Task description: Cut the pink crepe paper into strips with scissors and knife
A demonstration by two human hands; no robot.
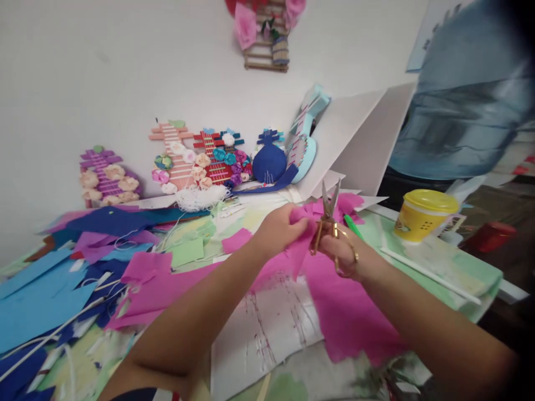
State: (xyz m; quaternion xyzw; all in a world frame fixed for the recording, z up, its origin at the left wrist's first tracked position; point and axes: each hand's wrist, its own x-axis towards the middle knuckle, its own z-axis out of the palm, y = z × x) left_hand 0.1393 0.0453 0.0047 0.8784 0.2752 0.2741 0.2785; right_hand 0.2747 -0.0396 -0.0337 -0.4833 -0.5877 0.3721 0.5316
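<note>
Near the middle of the head view, my left hand [281,227] pinches a piece of pink paper [299,253] that hangs below its fingers. Just to the right, my right hand [343,253] has its fingers in the gold handles of a pair of scissors [330,209]. The blades point up and stand apart, with pink scraps behind them. Below both hands, a large pink sheet [351,312] lies partly beside a white sheet [267,334] with dark reddish marks.
Blue paper [45,289] and more pink sheets cover the left side. Decorated stringed-instrument crafts [270,163] lean on the wall at the back. A yellow-lidded tub [424,217], a white stick [430,275] and a large water bottle [460,111] are on the right.
</note>
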